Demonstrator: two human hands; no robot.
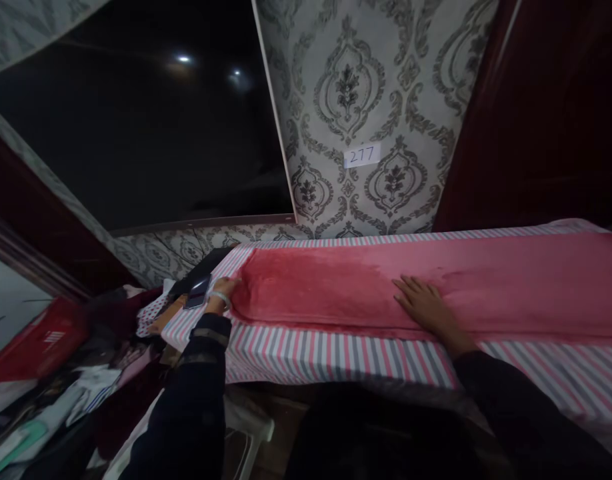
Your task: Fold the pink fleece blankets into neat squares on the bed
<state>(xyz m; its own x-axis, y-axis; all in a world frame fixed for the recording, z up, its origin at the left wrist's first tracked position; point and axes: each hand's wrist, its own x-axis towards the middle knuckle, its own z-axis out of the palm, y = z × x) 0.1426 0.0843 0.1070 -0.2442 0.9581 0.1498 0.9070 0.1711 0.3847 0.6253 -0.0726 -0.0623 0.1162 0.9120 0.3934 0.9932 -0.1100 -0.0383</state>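
A long, folded red plush blanket lies flat along a striped cloth. Its left part looks darker red than the lighter pink right part. At the blanket's left end, my left hand, with a bracelet at the wrist, has its fingers closed on the edge; the fingertips are partly hidden. My right hand rests palm down on the middle of the blanket, fingers stretched out. A dark smartphone lies just left of my left hand.
Behind the striped cloth is a patterned wall with a large television and a paper label reading 277. At lower left are piled clothes and a red bag. A white stool stands below.
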